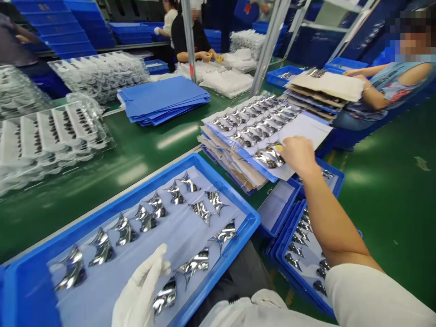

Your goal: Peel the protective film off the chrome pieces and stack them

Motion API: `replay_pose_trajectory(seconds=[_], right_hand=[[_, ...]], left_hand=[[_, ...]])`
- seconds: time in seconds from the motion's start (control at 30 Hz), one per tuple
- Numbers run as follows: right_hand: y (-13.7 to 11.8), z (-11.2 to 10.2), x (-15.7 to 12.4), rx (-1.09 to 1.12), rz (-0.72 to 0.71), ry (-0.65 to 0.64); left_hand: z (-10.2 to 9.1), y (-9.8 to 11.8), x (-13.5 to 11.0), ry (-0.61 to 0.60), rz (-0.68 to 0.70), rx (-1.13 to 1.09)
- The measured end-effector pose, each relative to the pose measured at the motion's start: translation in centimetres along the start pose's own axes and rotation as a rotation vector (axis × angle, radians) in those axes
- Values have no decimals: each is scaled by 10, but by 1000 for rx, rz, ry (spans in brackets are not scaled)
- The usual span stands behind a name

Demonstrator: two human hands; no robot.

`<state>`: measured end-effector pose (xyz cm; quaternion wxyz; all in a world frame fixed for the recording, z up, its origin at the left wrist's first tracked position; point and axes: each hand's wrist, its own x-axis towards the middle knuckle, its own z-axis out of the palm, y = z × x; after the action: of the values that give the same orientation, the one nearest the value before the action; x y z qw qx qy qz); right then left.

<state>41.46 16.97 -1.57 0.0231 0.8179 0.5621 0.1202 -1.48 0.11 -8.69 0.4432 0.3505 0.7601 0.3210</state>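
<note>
My left hand (141,290), in a white glove, hovers over the near part of a blue tray (204,170). Its fingers are loosely bent, with nothing visible between them. Mirror-like curved pieces with pointed corners lie in rows on the tray's pale liner, one shiny piece (165,294) just right of the glove. My right hand (299,154) reaches to a stack of layered sheets (306,129). Yellow shows at its fingertips, which pinch a shiny curved piece (270,156) at the near end of a row; the grip is partly hidden.
Blue trays (277,206) with more pieces are stacked low on the right. Blue sheets (163,97) and clear packs (51,136) lie on the green table (136,156). A metal post (270,45) rises behind my stack. A person (384,86) sits at the right; others work at the back.
</note>
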Motion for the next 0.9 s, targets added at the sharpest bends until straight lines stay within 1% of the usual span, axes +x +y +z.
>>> replay_pose_trajectory(seconds=[0.07, 0.1, 0.13, 0.17, 0.2, 0.23, 0.27, 0.3, 0.33, 0.37, 0.4, 0.47, 0.57, 0.63, 0.67, 0.7, 0.77, 0.8, 0.83, 0.9], right_hand=[[-12, -6, -14, 73, -19, 149], [-22, -7, -24, 150, -74, 226], [-35, -5, -35, 251, -162, 279], [-51, -1, -48, 366, -297, 283], [-68, 6, -62, 472, -463, 238], [-87, 14, -76, 542, -637, 145], [-107, 25, -90, 558, -813, 25], [-125, 36, -103, 516, -956, -91], [-142, 48, -115, 451, -1040, -177], [-157, 60, -125, 399, -1085, -239], [-168, 70, -132, 368, -1104, -274], [-181, 85, -140, 362, -1101, -304], [-187, 92, -138, 421, -1084, -330], [-188, 87, -135, 487, -1060, -354], [-189, 82, -135, 528, -1045, -373], [-190, 76, -137, 573, -1032, -400], [-194, 62, -144, 654, -1023, -466], [-196, 55, -150, 702, -1023, -519], [-199, 48, -155, 779, -1012, -609], [-203, 34, -167, 1027, -938, -889]], left_hand=[[2, 10, -7, 43, -89, -29], [5, 14, -10, 59, -132, -74], [8, 17, -11, 70, -154, -123], [10, 18, -12, 68, -146, -179], [12, 17, -11, 58, -122, -225], [14, 15, -10, 41, -85, -261], [14, 13, -9, 17, -45, -288], [13, 10, -9, -9, -11, -303], [12, 6, -9, -32, 18, -306], [10, 3, -10, -56, 43, -300], [8, 0, -11, -77, 65, -288], [5, -4, -15, -100, 93, -252], [4, -11, -17, -113, 106, -258], [6, -13, -15, -142, 130, -309], [7, -14, -13, -161, 163, -318], [9, -14, -11, -171, 216, -302], [13, -11, -8, -140, 355, -189], [14, -8, -7, -105, 421, -117], [16, -6, -7, -76, 468, -57], [17, -1, -9, -76, 482, -47]])
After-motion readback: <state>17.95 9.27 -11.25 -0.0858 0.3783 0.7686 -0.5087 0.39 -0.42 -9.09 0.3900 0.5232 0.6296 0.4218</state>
